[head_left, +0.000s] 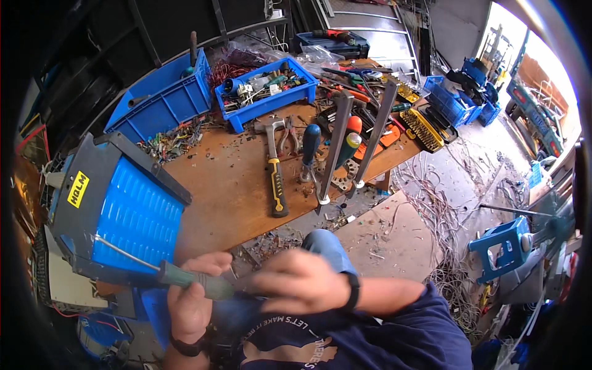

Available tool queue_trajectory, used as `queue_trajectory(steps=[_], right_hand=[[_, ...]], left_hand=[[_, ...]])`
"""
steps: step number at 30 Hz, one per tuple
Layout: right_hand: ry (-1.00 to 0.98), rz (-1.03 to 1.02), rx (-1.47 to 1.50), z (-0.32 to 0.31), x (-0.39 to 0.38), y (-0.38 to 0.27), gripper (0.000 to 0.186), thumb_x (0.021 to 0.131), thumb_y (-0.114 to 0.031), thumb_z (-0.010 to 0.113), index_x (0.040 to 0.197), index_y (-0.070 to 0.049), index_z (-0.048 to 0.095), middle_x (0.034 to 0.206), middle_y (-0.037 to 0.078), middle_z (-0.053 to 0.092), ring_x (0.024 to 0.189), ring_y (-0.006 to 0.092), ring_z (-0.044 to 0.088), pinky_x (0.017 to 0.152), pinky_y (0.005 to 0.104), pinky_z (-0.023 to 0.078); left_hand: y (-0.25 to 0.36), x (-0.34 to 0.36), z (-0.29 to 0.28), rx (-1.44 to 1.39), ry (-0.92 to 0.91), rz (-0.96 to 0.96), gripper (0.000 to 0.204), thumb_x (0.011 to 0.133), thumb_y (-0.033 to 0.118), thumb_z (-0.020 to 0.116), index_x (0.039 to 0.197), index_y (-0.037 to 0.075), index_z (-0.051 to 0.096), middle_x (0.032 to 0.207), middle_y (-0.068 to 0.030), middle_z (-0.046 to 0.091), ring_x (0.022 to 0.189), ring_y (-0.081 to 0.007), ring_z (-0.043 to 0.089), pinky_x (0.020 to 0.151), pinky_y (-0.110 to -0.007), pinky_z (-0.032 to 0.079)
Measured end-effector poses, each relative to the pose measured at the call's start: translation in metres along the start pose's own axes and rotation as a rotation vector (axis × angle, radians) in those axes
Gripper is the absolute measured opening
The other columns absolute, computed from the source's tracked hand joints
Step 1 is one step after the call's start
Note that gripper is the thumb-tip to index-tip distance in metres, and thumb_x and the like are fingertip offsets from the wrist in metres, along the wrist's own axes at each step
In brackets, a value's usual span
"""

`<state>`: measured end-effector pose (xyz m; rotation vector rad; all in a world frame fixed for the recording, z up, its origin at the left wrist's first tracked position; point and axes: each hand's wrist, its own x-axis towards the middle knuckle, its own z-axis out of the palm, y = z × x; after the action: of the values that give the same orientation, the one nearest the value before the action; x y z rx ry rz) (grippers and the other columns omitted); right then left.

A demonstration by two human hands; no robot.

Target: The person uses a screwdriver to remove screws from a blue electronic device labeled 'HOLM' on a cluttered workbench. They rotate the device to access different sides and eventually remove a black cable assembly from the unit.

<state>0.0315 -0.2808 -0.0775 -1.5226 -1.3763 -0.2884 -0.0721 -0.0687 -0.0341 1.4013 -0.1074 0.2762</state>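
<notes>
My left hand (192,305) is wrapped round the green handle of a long screwdriver (179,275). Its thin metal shaft points up and left, across the front of a blue ribbed panel (139,213) set in a dark grey frame (92,166). Close to the handle's butt end is my right hand (302,280), smeared by motion, with its fingers curled toward the left hand. Whether it touches the handle or holds anything small cannot be made out. Dark bands circle both wrists.
On the wooden table (216,191) lie a yellow-black hammer (275,179) and pliers (288,137). Screwdrivers and two upright metal bars (336,148) stand at its front edge. Behind are a blue bin (166,98) and a blue tray (268,108) of parts. Wires (431,228) litter the floor.
</notes>
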Motion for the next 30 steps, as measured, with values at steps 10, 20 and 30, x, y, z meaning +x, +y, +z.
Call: queue_trajectory(steps=[10,20,30], right_hand=[[0.415,0.673,-0.571,-0.107,-0.02,0.049,0.034,0.08,-0.007,0.071,0.113,-0.003,0.061,0.078,0.012,0.064,0.061,0.0237,0.061,0.058,0.0346,0.048],[0.281,0.655,-0.959,-0.099,0.048,0.057,0.045,0.085,-0.014,0.063,0.127,-0.006,0.047,0.088,0.022,0.066,0.075,0.0399,0.065,0.063,0.0467,0.051],[0.339,0.778,-0.894,-0.094,0.061,0.066,0.037,0.083,-0.011,0.06,0.12,-0.006,0.052,0.091,0.018,0.069,0.085,0.0394,0.066,0.071,0.0475,0.051]], left_hand=[[-0.033,-0.033,-0.033,0.309,0.041,-0.169,0.026,0.089,0.025,0.062,0.087,-0.001,0.063,0.1,-0.0187,0.067,0.091,-0.0223,0.061,0.082,-0.034,0.046],[-0.039,-0.054,-0.056,0.319,0.037,-0.125,0.021,0.086,0.017,0.067,0.08,-0.002,0.062,0.088,-0.0169,0.066,0.092,-0.0284,0.064,0.079,-0.037,0.048],[-0.042,-0.065,-0.068,0.358,0.036,-0.098,0.021,0.086,0.018,0.068,0.081,-0.001,0.063,0.094,-0.0165,0.068,0.086,-0.0247,0.064,0.077,-0.034,0.049]])
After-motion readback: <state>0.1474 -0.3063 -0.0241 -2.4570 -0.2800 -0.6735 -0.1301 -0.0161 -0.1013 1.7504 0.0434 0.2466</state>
